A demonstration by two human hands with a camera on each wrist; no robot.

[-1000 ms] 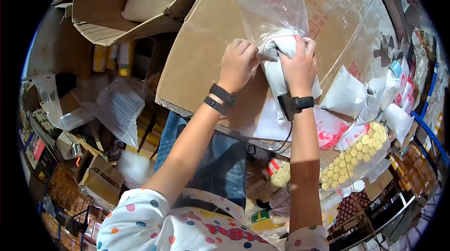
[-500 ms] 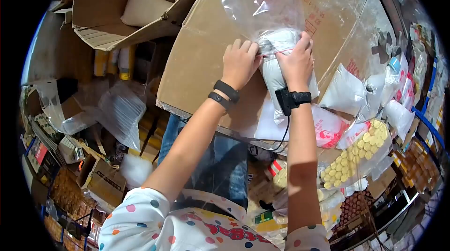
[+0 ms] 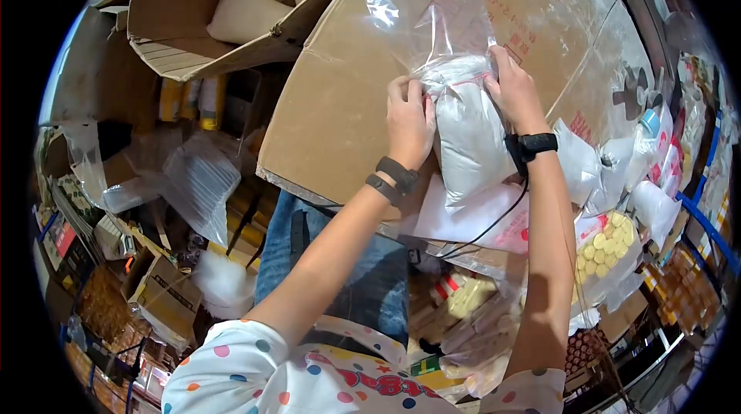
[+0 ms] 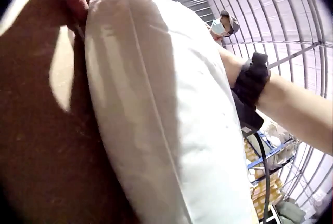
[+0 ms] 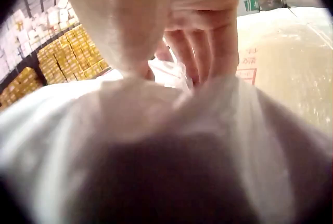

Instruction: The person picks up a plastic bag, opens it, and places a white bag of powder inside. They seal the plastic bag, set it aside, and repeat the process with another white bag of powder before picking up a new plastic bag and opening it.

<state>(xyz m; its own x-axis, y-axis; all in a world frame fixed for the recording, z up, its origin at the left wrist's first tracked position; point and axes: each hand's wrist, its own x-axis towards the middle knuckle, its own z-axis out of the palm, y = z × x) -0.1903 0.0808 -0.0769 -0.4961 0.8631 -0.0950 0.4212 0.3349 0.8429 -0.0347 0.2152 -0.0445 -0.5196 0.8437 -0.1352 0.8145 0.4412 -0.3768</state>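
The left hand point(image 3: 411, 124) and the right hand point(image 3: 519, 93) grip the bag point(image 3: 467, 136) from its two sides, near the upper end of the white filling. This seems a sensible hold, as both edges can be kept even. The full part lies between the hands and towards the person on the worktop point(image 3: 332, 105), which probably bears its weight; the clear film point(image 3: 432, 12) spreads beyond the hands.

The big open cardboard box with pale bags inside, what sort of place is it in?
Probably a storeroom or packing workshop. The open brown cardboard box holds full, pale bags, two hands work at a plump white plastic bag, and yellow packs are stacked high beyond.
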